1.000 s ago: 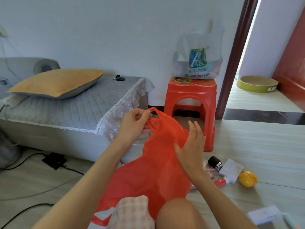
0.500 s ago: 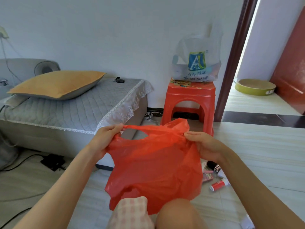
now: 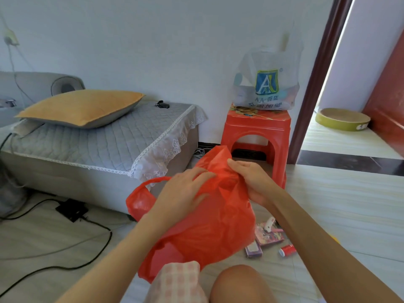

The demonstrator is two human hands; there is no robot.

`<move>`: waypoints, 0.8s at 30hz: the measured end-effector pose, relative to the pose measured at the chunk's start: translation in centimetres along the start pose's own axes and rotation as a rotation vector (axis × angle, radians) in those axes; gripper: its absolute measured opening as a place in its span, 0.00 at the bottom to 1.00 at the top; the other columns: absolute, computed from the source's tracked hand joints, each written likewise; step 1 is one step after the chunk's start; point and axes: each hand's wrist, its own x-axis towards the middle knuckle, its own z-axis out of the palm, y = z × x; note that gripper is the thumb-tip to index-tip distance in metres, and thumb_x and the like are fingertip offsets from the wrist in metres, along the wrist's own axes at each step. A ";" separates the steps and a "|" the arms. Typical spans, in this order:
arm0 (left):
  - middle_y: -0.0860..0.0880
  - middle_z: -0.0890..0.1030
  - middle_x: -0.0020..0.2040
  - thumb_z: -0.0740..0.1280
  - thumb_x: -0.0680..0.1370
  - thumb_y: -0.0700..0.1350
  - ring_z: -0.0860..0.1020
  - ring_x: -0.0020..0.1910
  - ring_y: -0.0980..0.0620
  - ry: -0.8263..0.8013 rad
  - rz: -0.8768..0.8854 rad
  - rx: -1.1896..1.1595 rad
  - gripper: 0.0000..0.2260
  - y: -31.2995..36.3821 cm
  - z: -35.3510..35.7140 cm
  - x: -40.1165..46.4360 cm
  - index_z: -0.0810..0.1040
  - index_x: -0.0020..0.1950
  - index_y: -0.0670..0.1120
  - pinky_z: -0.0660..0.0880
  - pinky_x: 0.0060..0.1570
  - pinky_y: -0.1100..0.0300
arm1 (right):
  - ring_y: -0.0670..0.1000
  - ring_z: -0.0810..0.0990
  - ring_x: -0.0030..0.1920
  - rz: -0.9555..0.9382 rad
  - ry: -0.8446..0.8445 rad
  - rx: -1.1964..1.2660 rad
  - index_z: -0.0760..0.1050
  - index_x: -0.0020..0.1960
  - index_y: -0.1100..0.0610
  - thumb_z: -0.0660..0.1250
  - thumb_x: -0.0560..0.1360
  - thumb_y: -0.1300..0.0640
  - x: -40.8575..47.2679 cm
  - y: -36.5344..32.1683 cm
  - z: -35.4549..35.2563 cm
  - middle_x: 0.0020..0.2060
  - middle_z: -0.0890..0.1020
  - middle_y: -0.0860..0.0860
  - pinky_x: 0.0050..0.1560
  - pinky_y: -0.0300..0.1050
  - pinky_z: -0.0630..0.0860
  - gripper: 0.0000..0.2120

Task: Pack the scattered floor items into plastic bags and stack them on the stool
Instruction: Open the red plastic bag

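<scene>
Red plastic bag [image 3: 207,219], red stool [image 3: 255,132], white bag [image 3: 265,84] with blue-yellow logo, orange pillow [image 3: 83,106], grey quilted bed cover [image 3: 105,141].

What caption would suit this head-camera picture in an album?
Both hands, left and right, work a red bag open above small floor items; a filled white bag sits on the red stool.

A stool [image 3: 255,125] is standing at upper centre-right of the frame, a filled bag [image 3: 266,84] sitting on it. A bed [image 3: 91,141] is lying at left, a pillow [image 3: 83,107] resting on it. Small items [image 3: 270,238] are lying on the floor [image 3: 349,215] at lower right.
</scene>
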 end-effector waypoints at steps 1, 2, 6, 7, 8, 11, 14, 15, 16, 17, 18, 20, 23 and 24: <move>0.52 0.81 0.51 0.57 0.72 0.53 0.80 0.47 0.51 0.033 -0.056 -0.092 0.16 0.1 -0.1 0.1 0.76 0.56 0.49 0.76 0.44 0.59 | 0.50 0.80 0.34 -0.005 -0.024 -0.018 0.78 0.45 0.61 0.70 0.68 0.53 -0.2 0.0 0.1 0.36 0.82 0.54 0.41 0.44 0.79 0.12; 0.52 0.82 0.49 0.57 0.74 0.52 0.80 0.46 0.51 0.068 -0.107 -0.181 0.15 0.0 -0.2 0.2 0.79 0.53 0.48 0.76 0.44 0.58 | 0.49 0.81 0.36 -0.010 -0.030 -0.071 0.77 0.47 0.60 0.72 0.65 0.53 -0.4 0.1 0.0 0.37 0.82 0.53 0.41 0.43 0.79 0.15; 0.48 0.83 0.44 0.63 0.77 0.40 0.77 0.42 0.57 0.086 -0.317 -0.388 0.07 -0.9 -1.4 1.2 0.81 0.48 0.42 0.67 0.43 0.75 | 0.47 0.79 0.43 -0.119 0.120 -0.642 0.76 0.50 0.55 0.71 0.69 0.63 -0.6 0.8 -1.4 0.41 0.80 0.48 0.44 0.38 0.76 0.11; 0.48 0.82 0.43 0.63 0.77 0.39 0.76 0.41 0.56 0.088 -0.383 -0.408 0.07 -1.2 -1.7 1.3 0.81 0.48 0.41 0.65 0.42 0.77 | 0.48 0.79 0.45 -0.145 0.158 -0.763 0.76 0.49 0.54 0.71 0.70 0.63 -0.6 1.0 -1.9 0.43 0.79 0.48 0.46 0.37 0.75 0.10; 0.49 0.81 0.42 0.63 0.77 0.38 0.76 0.43 0.55 0.100 -0.440 -0.418 0.08 -1.6 -1.9 1.2 0.81 0.48 0.40 0.65 0.40 0.77 | 0.48 0.78 0.46 -0.160 0.193 -0.850 0.77 0.48 0.54 0.70 0.70 0.62 -0.6 1.2 -2.4 0.44 0.78 0.48 0.46 0.35 0.73 0.08; 0.52 0.79 0.44 0.62 0.78 0.39 0.75 0.47 0.54 0.179 -0.571 -0.418 0.08 -2.3 -2.0 0.7 0.81 0.50 0.40 0.63 0.42 0.71 | 0.44 0.76 0.39 -0.170 0.257 -1.026 0.78 0.43 0.54 0.69 0.71 0.59 -0.8 1.3 -2.8 0.37 0.76 0.45 0.36 0.31 0.69 0.02; 0.51 0.79 0.42 0.61 0.79 0.39 0.75 0.45 0.52 0.217 -0.665 -0.468 0.08 -2.5 -1.9 0.7 0.81 0.49 0.42 0.65 0.43 0.66 | 0.48 0.78 0.42 -0.069 0.255 -1.132 0.78 0.41 0.53 0.68 0.71 0.57 -0.4 1.3 -2.5 0.36 0.79 0.47 0.43 0.42 0.74 0.02; 0.50 0.79 0.41 0.61 0.79 0.40 0.75 0.44 0.51 0.223 -0.688 -0.482 0.08 -2.7 -2.1 0.7 0.80 0.48 0.42 0.66 0.44 0.64 | 0.50 0.79 0.42 -0.025 0.257 -1.146 0.79 0.41 0.53 0.67 0.71 0.58 -0.3 1.2 -2.6 0.36 0.80 0.48 0.45 0.44 0.75 0.03; 0.48 0.80 0.42 0.61 0.79 0.40 0.76 0.44 0.51 0.240 -0.713 -0.492 0.09 -3.1 -2.3 0.6 0.80 0.47 0.43 0.67 0.45 0.63 | 0.51 0.79 0.41 0.009 0.274 -1.138 0.80 0.41 0.54 0.67 0.71 0.59 -0.1 1.2 -2.9 0.35 0.80 0.49 0.45 0.45 0.77 0.04; 0.46 0.80 0.42 0.60 0.79 0.40 0.76 0.44 0.51 0.267 -0.739 -0.499 0.08 -3.5 -2.6 0.4 0.80 0.46 0.43 0.68 0.46 0.61 | 0.51 0.78 0.39 0.030 0.303 -1.100 0.81 0.41 0.55 0.67 0.71 0.60 -0.1 1.1 -3.3 0.34 0.79 0.50 0.43 0.45 0.77 0.04; 0.44 0.81 0.43 0.60 0.79 0.40 0.76 0.45 0.50 0.294 -0.763 -0.495 0.08 -4.1 -2.9 0.1 0.80 0.46 0.43 0.68 0.47 0.59 | 0.51 0.77 0.37 0.042 0.334 -0.973 0.81 0.42 0.57 0.68 0.71 0.60 -0.2 1.2 -3.9 0.34 0.79 0.51 0.38 0.43 0.75 0.03; 0.42 0.81 0.45 0.61 0.78 0.40 0.77 0.47 0.47 0.297 -0.785 -0.406 0.09 -5.2 -3.3 -0.6 0.80 0.47 0.41 0.68 0.48 0.57 | 0.49 0.77 0.35 0.110 0.304 -0.506 0.81 0.46 0.60 0.70 0.72 0.62 -0.6 1.0 -4.8 0.35 0.80 0.52 0.35 0.40 0.75 0.05; 0.42 0.82 0.49 0.62 0.78 0.40 0.77 0.53 0.44 0.216 -0.789 -0.283 0.09 -6.1 -2.8 -1.3 0.81 0.50 0.40 0.68 0.51 0.58 | 0.50 0.81 0.39 0.173 0.091 -0.088 0.80 0.54 0.62 0.66 0.73 0.65 -0.9 1.0 -5.7 0.41 0.83 0.55 0.41 0.42 0.80 0.11; 0.41 0.82 0.50 0.62 0.78 0.40 0.77 0.54 0.43 0.202 -0.804 -0.287 0.09 -6.2 -2.6 -1.4 0.81 0.50 0.40 0.69 0.52 0.57 | 0.50 0.82 0.40 0.193 0.008 -0.038 0.80 0.55 0.61 0.64 0.73 0.65 -0.9 0.9 -5.7 0.43 0.84 0.56 0.42 0.42 0.80 0.11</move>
